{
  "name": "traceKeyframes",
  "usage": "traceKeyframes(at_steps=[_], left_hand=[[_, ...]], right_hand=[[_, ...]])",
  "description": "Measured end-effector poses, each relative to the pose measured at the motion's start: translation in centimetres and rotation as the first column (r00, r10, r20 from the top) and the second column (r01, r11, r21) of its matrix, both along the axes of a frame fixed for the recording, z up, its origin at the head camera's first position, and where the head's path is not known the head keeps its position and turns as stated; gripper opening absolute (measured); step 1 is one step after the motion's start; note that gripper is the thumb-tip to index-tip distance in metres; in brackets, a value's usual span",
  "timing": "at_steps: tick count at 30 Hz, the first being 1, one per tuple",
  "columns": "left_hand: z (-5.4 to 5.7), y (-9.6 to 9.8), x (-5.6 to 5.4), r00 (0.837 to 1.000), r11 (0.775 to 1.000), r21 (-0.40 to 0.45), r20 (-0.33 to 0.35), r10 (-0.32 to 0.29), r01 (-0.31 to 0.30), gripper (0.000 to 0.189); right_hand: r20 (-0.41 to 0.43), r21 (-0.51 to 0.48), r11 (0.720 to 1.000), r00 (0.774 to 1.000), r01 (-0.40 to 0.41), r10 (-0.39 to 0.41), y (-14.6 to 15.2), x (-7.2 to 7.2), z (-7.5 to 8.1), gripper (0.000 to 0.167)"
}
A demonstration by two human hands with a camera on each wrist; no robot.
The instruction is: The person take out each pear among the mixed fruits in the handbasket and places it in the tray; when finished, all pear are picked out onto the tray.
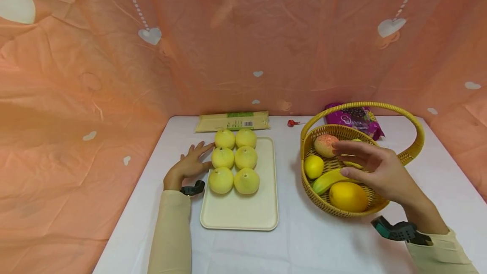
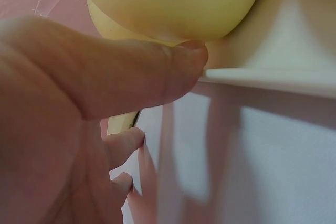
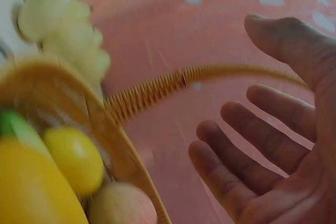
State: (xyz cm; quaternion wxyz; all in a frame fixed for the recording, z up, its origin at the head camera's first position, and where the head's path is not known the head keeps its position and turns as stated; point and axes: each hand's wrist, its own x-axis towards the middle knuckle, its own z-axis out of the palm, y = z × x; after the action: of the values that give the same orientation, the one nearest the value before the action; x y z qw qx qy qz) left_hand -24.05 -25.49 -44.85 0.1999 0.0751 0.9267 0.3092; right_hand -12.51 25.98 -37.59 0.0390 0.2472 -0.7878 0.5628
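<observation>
Several pale yellow round fruits (image 1: 245,157) stand in two columns on a cream rectangular tray (image 1: 239,215). My left hand (image 1: 191,165) is at the tray's left edge, fingers extended. In the left wrist view its thumb (image 2: 173,69) lies right at the tray rim, under a pale yellow fruit (image 2: 173,3). My right hand (image 1: 384,172) hovers over the woven basket (image 1: 307,187), fingers loosely bent and holding nothing. In the basket are a peach (image 1: 325,145), a lemon (image 1: 313,166), a banana (image 1: 325,181) and an orange-yellow oval fruit (image 1: 348,197); the right hand partly covers other fruit.
A beige flat packet (image 1: 233,121) lies behind the tray. A red lollipop (image 1: 291,123) sits at the back, and a purple snack bag (image 1: 354,119) behind the basket. The basket's tall handle (image 1: 365,105) arches up near my right hand. A pink curtain (image 1: 243,45) hangs behind the white table.
</observation>
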Motion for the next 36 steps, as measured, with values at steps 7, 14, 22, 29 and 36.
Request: traceKeyframes(at_steps=[7, 14, 22, 29, 36], left_hand=[[-0.2, 0.0, -0.2, 1.000, 1.000, 0.001, -0.001, 0.000, 0.000, 0.079], [-0.1, -0.1, -0.1, 1.000, 1.000, -0.007, -0.008, -0.004, 0.004, 0.081], [-0.2, -0.1, -0.2, 1.000, 1.000, -0.014, -0.012, -0.004, 0.004, 0.079], [-0.2, -0.1, -0.1, 1.000, 1.000, -0.015, -0.011, 0.001, -0.001, 0.079], [-0.2, -0.1, -0.1, 1.000, 1.000, -0.013, -0.010, 0.005, -0.005, 0.078]], right_hand=[[-0.023, 0.310, 0.911, 0.961, 0.270, -0.277, 2.3, -1.0, 0.6, 0.052], [-0.044, 0.625, 0.740, 0.958, 0.247, -0.283, 2.6, -2.8, 1.4, 0.073], [0.032, 0.831, 0.544, 0.968, 0.113, -0.250, 2.2, -4.8, 1.8, 0.092], [0.112, 0.833, 0.551, 0.961, 0.049, -0.254, 2.6, -6.6, 0.8, 0.090], [0.127, 0.817, 0.577, 0.967, 0.023, -0.219, 3.0, -7.9, -0.3, 0.077]])
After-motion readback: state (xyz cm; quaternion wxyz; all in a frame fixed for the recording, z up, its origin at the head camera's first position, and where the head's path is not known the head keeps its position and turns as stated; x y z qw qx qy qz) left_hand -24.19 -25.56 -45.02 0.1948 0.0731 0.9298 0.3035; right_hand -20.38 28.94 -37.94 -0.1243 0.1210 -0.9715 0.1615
